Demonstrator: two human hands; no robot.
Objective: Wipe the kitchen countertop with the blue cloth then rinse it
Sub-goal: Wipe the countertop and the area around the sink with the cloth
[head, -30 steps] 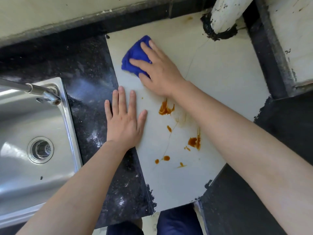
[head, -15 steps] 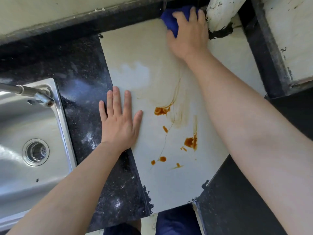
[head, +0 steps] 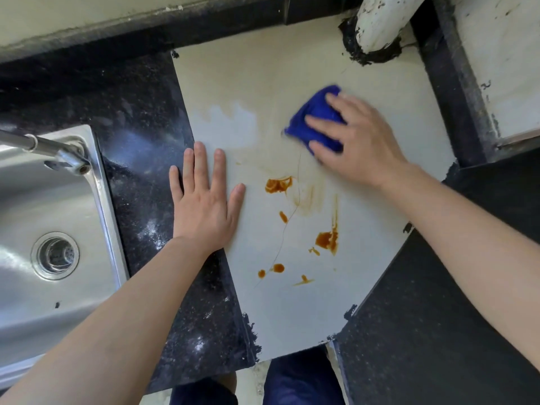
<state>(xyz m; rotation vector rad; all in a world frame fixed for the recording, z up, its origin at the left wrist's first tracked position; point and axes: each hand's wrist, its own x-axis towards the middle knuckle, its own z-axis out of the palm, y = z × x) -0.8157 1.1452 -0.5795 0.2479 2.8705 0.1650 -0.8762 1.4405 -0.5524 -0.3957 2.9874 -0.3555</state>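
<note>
A bunched blue cloth (head: 301, 131) lies on the pale countertop slab (head: 263, 83), right of its middle. My right hand (head: 362, 144) presses on the cloth with fingers spread flat over it; most of the cloth is hidden under the hand, and it looks motion-blurred. My left hand (head: 204, 209) rests flat, fingers straight, across the slab's left edge and the black granite (head: 140, 141). Orange-brown sauce stains (head: 277, 185) sit just below the cloth, with more stains (head: 327, 239) nearer me. A faint brown smear runs between them.
A steel sink (head: 108, 206) with a drain (head: 55, 255) lies at the left, and a faucet spout (head: 52, 149) reaches over it. A white pipe (head: 380, 21) rises from the slab's far right corner. Dark counter edges and a wall border the right side.
My right hand swept the cloth from the slab's upper left to the far corner by the pipe, then back toward me, above the stains. The left hand stayed put.
</note>
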